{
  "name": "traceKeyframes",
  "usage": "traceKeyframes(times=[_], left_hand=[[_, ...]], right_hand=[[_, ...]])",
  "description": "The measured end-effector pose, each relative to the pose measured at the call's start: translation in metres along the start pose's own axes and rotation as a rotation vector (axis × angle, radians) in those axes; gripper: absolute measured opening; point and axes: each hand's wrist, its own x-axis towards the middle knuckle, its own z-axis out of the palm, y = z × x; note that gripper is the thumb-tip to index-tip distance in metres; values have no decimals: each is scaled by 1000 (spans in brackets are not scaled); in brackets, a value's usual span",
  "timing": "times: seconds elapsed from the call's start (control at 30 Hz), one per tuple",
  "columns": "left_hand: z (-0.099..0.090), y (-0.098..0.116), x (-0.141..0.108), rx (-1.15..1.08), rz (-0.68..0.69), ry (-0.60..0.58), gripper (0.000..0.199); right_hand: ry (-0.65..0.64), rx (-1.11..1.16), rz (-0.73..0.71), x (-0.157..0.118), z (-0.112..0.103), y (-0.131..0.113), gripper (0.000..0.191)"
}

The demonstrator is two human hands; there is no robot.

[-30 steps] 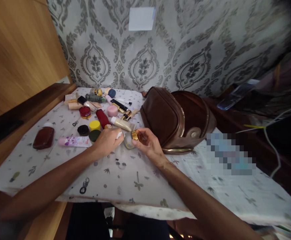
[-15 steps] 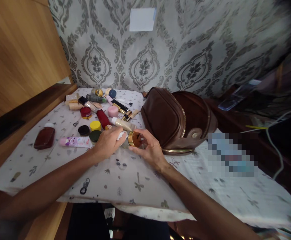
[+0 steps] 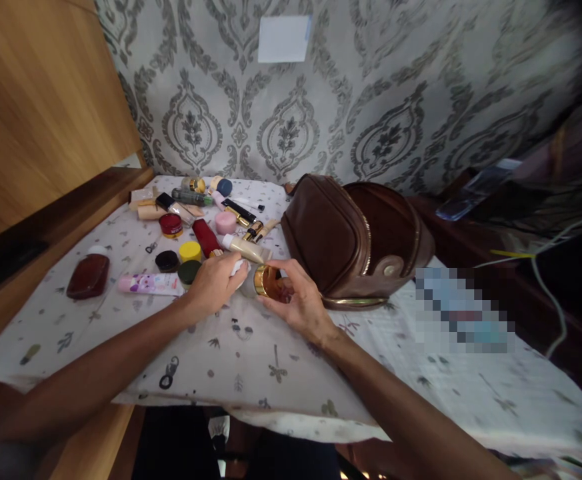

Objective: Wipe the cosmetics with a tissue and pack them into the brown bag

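Observation:
My right hand [image 3: 301, 300] is closed around a jar with a shiny gold lid [image 3: 262, 280], which lies on its side with the lid facing left. Just left of it, my left hand [image 3: 217, 283] pinches a crumpled white wipe or tissue [image 3: 238, 268]. A cream tube with a white cap [image 3: 247, 249] lies right behind both hands. Beside my left hand are a dark green lidded jar [image 3: 189, 272], a yellow lid [image 3: 190, 251] and a red tube [image 3: 205, 237].
A brown leather bag [image 3: 341, 233] stands open to the right. Several cosmetics, a pink jar [image 3: 225, 223] among them, lie at the back left. A dark red bottle [image 3: 89, 276] and a pink-purple tube [image 3: 151, 284] lie at left on the patterned cloth [image 3: 251, 367].
The jar's gold lid has turned a little toward me and shifted slightly left. My left hand has drawn back slightly left with the wipe.

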Motion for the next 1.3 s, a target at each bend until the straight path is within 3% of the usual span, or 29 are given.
traceKeyframes(times=[0.23, 0.4, 0.73, 0.9, 1.13, 1.3], left_hand=[[2, 0, 1, 66, -25, -3, 23], [2, 0, 1, 51, -41, -6, 23], [2, 10, -9, -21, 91, 50, 27], [-1, 10, -8, 19, 34, 32, 26], [-7, 7, -15, 62, -31, -14, 27], [-6, 26, -30, 95, 44, 22, 24]], right_hand=[[61, -23, 24, -2, 2, -5, 38], [33, -107, -24, -3, 0, -6, 37], [-18, -157, -76, -2, -1, -5, 35], [25, -172, -68, -3, 1, -2, 51], [68, -198, -47, -22, 4, -8, 45], [113, -188, -3, -41, 3, -13, 50]])
